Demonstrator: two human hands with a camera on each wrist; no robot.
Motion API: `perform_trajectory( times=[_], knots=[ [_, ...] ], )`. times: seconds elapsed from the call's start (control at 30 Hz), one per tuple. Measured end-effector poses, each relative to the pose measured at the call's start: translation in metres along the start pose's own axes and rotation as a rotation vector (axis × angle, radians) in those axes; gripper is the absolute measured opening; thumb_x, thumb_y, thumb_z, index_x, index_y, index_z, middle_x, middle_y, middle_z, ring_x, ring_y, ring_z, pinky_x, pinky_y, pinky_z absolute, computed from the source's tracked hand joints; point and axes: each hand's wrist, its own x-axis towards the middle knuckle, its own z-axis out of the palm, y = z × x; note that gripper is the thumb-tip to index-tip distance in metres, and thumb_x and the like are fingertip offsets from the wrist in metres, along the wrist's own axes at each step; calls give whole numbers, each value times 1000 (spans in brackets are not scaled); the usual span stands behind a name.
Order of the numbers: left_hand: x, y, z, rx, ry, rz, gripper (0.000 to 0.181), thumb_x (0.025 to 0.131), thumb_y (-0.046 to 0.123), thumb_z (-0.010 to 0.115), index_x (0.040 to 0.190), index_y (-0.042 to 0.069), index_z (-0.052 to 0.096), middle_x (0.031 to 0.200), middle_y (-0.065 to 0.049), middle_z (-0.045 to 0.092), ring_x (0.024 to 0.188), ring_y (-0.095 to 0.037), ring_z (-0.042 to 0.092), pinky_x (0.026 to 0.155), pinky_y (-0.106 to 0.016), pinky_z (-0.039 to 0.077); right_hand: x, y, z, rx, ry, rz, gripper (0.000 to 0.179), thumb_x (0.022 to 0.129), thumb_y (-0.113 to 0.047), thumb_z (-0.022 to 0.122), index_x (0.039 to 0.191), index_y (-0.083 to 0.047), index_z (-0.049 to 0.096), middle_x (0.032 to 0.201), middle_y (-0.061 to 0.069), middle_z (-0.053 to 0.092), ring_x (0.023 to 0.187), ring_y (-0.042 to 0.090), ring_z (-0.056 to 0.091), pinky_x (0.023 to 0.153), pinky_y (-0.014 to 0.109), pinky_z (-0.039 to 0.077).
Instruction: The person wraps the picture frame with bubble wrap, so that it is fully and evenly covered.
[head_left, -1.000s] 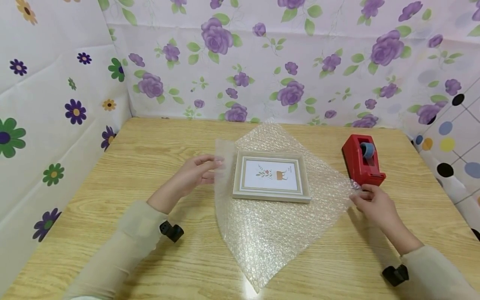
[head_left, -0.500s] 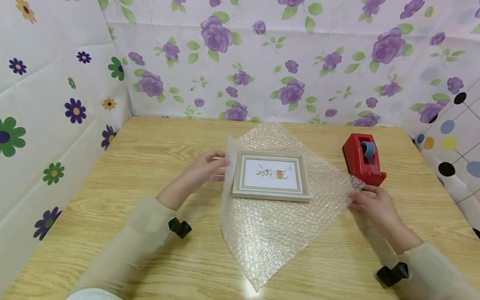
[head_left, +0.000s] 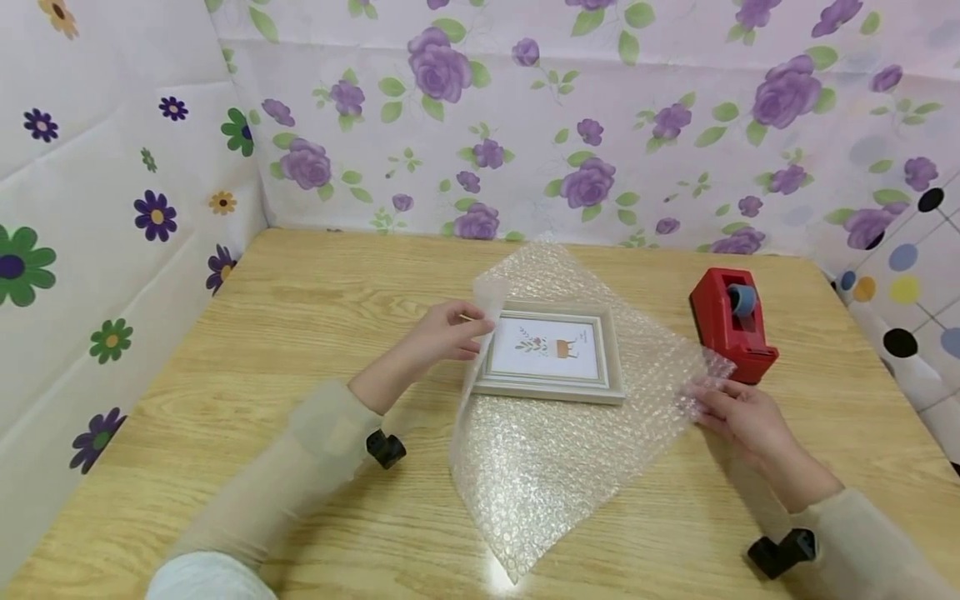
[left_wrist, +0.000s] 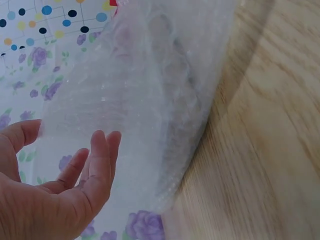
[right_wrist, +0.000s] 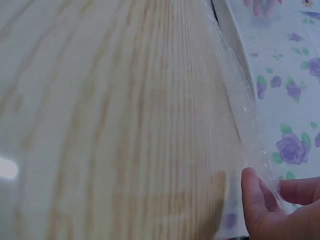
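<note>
In the head view, a pale picture frame [head_left: 551, 348] with a plant-and-animal print lies on a sheet of clear bubble wrap [head_left: 540, 475], turned cornerwise. My left hand [head_left: 442, 337] holds the raised left edge of the wrap, which folds over the frame's left side. In the left wrist view, a fingertip of the left hand [left_wrist: 65, 185] meets the edge of the see-through bubble wrap [left_wrist: 120, 100], other fingers apart from it. At the right corner of the sheet, my right hand [head_left: 738, 417] pinches the wrap; the right wrist view has the right hand [right_wrist: 280, 205] gripping its edge.
A red tape dispenser [head_left: 731, 325] with a blue roll stands just behind the right corner of the wrap. Everything rests on a wooden table [head_left: 337, 275], backed by flower-printed cloth [head_left: 525, 125].
My left hand has moved right, bringing the raised left edge of the wrap over the frame's left side. The right hand has shifted slightly left, still on its corner.
</note>
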Motion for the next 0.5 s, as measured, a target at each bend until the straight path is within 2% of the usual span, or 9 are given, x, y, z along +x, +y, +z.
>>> perform_trajectory(
  times=[0.1,0.23,0.5],
  knots=[
    [4,1,8,47,15,0,39,94,19,59,123,-6,50,117,-23,58,90,-28,66,86,-35,56,-1,1,0,29,-6,-19,9,97,-18,54,104,-21,59,89,-15,67,82,1,64,75,18,55],
    [8,3,17,126,32,-13,37,91,21,63,117,-4,55,108,-19,62,80,-18,63,81,-31,57,-2,0,1,59,-17,-57,10,96,-17,57,96,-25,63,89,-11,68,81,3,65,74,19,56],
    [14,0,34,444,75,30,32,90,31,61,105,4,62,104,-12,65,86,-21,62,66,-26,52,-4,-2,4,85,-38,-123,15,96,-13,56,94,-25,66,89,-9,68,81,4,66,72,19,56]
  ],
)
